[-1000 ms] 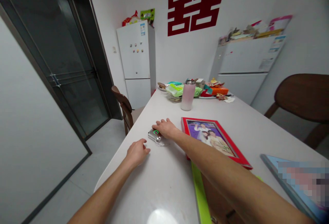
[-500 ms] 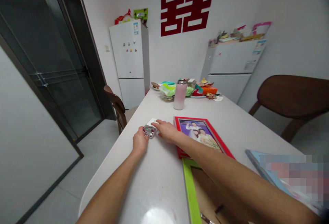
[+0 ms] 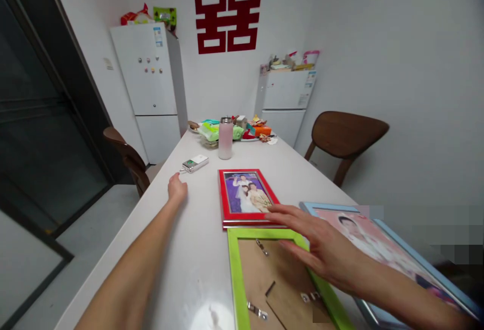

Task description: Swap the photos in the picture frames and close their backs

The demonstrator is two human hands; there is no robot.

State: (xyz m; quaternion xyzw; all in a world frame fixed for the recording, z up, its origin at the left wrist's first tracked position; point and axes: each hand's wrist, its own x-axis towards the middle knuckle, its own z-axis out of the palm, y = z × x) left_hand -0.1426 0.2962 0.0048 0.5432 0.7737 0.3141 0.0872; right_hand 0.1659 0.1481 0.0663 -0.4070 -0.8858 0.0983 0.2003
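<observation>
Glossy white tabletop (image 3: 191, 259) carries a flat silver device (image 3: 195, 163) just beyond the person's left hand (image 3: 177, 190), whose finger grip cannot be told; the right hand (image 3: 315, 239), fingers stretched apart, is over a lime-green frame (image 3: 237, 282) backed with brown board (image 3: 257, 274) and metal clips (image 3: 257, 311). Close by lie a red frame (image 3: 247, 192) and a pale-blue frame (image 3: 378, 246), a frosted pink bottle (image 3: 226, 140) farther back

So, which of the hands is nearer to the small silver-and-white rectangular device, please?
Left: the left hand is close beside the device; the right hand is farther off, over the green rectangular picture frame.
</observation>
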